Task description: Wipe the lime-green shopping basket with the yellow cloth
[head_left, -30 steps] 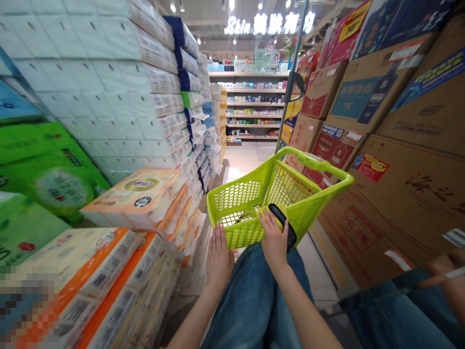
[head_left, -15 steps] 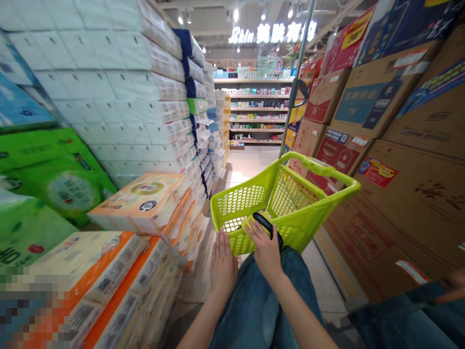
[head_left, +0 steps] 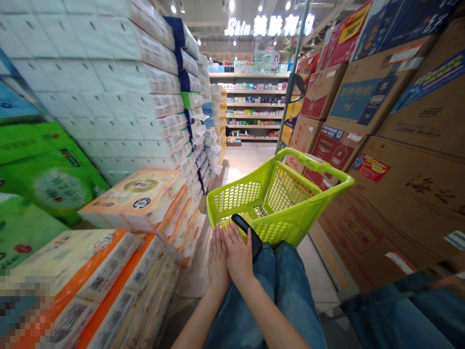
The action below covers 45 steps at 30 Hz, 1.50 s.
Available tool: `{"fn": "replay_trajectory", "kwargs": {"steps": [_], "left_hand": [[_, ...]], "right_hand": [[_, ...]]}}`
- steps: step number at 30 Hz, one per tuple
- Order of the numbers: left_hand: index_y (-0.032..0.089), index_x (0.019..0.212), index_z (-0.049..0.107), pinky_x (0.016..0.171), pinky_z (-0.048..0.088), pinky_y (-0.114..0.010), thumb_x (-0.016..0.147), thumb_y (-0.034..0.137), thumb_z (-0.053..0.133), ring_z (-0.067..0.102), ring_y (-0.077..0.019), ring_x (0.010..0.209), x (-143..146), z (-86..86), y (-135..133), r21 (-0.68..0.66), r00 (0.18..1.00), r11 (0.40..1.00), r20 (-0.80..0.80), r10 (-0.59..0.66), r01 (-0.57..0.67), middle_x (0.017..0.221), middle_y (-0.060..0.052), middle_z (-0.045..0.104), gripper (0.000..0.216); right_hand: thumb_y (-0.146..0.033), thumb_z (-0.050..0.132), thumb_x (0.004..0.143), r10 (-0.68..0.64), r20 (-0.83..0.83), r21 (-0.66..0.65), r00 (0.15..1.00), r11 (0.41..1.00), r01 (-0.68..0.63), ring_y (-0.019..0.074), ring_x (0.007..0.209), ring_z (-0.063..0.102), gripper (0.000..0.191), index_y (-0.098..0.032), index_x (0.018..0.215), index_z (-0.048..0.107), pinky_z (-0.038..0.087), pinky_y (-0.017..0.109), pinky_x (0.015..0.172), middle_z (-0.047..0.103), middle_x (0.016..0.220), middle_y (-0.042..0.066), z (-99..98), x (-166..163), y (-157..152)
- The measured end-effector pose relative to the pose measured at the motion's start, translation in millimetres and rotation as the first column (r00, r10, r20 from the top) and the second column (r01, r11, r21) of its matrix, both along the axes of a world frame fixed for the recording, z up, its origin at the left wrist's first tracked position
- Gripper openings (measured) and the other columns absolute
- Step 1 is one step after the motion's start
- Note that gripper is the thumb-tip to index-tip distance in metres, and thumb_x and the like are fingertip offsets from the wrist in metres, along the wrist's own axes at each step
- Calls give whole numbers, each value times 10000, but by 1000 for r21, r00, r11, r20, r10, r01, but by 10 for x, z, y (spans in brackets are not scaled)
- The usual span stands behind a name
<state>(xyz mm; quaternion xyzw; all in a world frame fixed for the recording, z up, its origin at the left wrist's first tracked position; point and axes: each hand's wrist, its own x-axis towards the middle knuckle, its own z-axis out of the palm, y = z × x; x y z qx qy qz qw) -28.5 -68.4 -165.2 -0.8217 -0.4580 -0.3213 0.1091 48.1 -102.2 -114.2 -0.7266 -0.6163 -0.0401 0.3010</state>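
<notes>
My left hand (head_left: 219, 259) lies with its fingers stretched out, its fingertips at the near left rim of a yellow-green shopping basket (head_left: 279, 191). Pressed against its side is my right hand (head_left: 239, 254), back upward. A slim black object with rounded ends (head_left: 248, 233) slants along my right hand, one finger lying across it. Its exact kind does not show. A yellow patch (head_left: 250, 213) is visible behind it inside the basket. The basket's long handle (head_left: 327, 169) rises toward the right. Below my hands are my jeans-clad knees (head_left: 290, 271).
Stacked tissue packs (head_left: 160, 72) line the left, with lower orange-and-white packs (head_left: 134, 194) and green packs (head_left: 58, 169) nearer. Cardboard boxes (head_left: 417, 169) wall the right. A metal pole (head_left: 296, 72) stands beyond the basket. Shelves (head_left: 254, 92) fill the far end. Another person's jeans (head_left: 403, 310) show bottom right.
My right hand has moved left against my left hand, and the black object has shifted left with it. The whole view has shifted slightly.
</notes>
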Motion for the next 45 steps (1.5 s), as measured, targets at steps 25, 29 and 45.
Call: {"fn": "replay_trajectory", "kwargs": {"steps": [25,29,45], "left_hand": [[139,1554,-110,1179,331,-461,895,41,336,193,-260,1505,-22,-2,3,23,1000,1000,-20,-21,21,1602,-198,263,802],[74,1547,-105,1178,329,-468,873,129,480,198,-298,1504,-58,26,11,-61,997,996,-22,-74,72,1606,-225,233,894],[69,1556,-62,1184,317,-466,866,143,497,219,-303,1499,-68,82,-8,-89,996,992,4,-92,92,1607,-222,234,891]], "right_hand": [[-147,382,965,67,11,-25,998,997,-66,154,1472,295,533,-285,1479,413,-43,528,1220,397,1558,50,9,-16,-26],[-66,429,898,121,71,-31,990,992,-119,162,1443,355,630,-342,1464,424,-79,554,1207,447,1529,28,65,343,-112],[16,370,835,-154,274,122,949,985,124,161,1446,340,723,-289,1490,400,24,498,1223,462,1525,37,-90,1153,-249]]}}
